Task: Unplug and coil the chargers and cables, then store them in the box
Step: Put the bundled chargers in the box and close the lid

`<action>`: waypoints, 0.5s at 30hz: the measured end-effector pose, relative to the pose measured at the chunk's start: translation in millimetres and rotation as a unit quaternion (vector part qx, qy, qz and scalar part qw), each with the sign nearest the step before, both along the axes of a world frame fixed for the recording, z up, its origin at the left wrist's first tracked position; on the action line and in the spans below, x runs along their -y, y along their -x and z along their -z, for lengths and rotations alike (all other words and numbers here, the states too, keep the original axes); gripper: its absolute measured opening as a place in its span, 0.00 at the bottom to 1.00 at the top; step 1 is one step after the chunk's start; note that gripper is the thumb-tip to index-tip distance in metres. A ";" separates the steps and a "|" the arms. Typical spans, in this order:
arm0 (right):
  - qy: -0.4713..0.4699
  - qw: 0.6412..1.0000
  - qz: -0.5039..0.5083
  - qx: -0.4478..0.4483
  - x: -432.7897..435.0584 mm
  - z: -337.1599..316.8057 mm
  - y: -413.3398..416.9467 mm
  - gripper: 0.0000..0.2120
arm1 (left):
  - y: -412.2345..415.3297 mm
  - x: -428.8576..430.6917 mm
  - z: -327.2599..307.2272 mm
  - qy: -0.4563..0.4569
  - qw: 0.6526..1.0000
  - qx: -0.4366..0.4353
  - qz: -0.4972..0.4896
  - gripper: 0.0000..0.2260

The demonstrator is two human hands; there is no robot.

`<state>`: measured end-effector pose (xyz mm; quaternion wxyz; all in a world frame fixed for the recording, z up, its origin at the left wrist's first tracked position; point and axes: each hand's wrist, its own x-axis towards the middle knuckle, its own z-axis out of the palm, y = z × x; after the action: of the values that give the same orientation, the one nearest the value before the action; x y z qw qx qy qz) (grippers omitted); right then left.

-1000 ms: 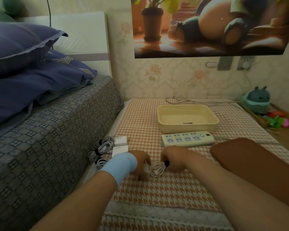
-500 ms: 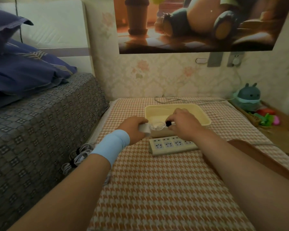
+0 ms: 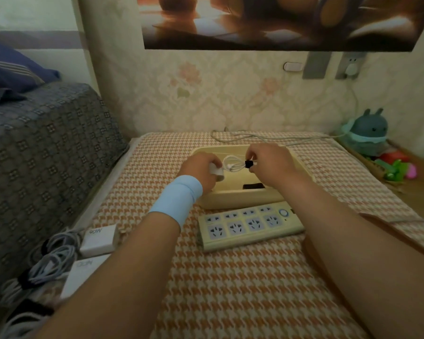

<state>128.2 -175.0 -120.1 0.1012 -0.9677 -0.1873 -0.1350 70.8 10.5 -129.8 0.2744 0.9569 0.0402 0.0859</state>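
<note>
The left hand (image 3: 201, 167), with a pale blue wristband (image 3: 179, 196) behind it, curls its fingers round a white charger (image 3: 217, 171). The right hand (image 3: 267, 162) pinches the black tie (image 3: 248, 164) that binds the charger's coiled white cable (image 3: 233, 165). The loops hang between the two hands. Both hands and the bundle are held above the open cream box (image 3: 230, 196), near its middle; whether the cable touches the floor of the box cannot be told.

The box stands on the bench (image 3: 242, 289), which carries an orange-and-white houndstooth cloth (image 3: 328, 172). At 6 o'clock from the box, just beside its near wall, lies a cream strip (image 3: 250, 223) with blue sockets, none of them filled. At 8 o'clock from the strip, at the bench's edge by the bed (image 3: 47, 143), lie two more white chargers (image 3: 99, 238) beside tied grey cables (image 3: 52, 260). At 12 o'clock from the box a loose cord (image 3: 255, 138) runs along the wall side. At 2 o'clock from the box sits a grey-blue toy (image 3: 370, 133).
</note>
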 end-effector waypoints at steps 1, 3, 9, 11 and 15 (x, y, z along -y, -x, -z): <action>0.002 1.000 0.001 -0.015 -0.8 4.5 -3.5 0.09 | -3.4 -0.3 3.2 -0.056 0.998 -0.013 -0.012 0.10; -0.014 0.998 0.000 -0.069 -2.7 13.9 -8.7 0.09 | -9.8 -2.0 8.0 -0.145 0.988 -0.034 -0.038 0.06; -0.053 0.980 -0.037 -0.188 -2.1 20.6 -16.8 0.10 | -16.9 -0.1 8.3 -0.228 0.966 -0.121 -0.017 0.12; -0.059 0.980 -0.026 -0.189 -2.9 21.2 -15.7 0.12 | -13.9 -3.1 6.9 -0.247 0.959 -0.140 0.007 0.15; -0.107 0.981 -0.014 -0.159 -3.1 17.9 -13.4 0.12 | -6.4 0.4 5.2 -0.295 0.932 -0.209 0.030 0.24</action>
<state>141.6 -171.8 -137.9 0.2343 -0.9578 -0.1665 0.0027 77.1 10.1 -135.0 -0.0325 0.9919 0.0407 -0.1161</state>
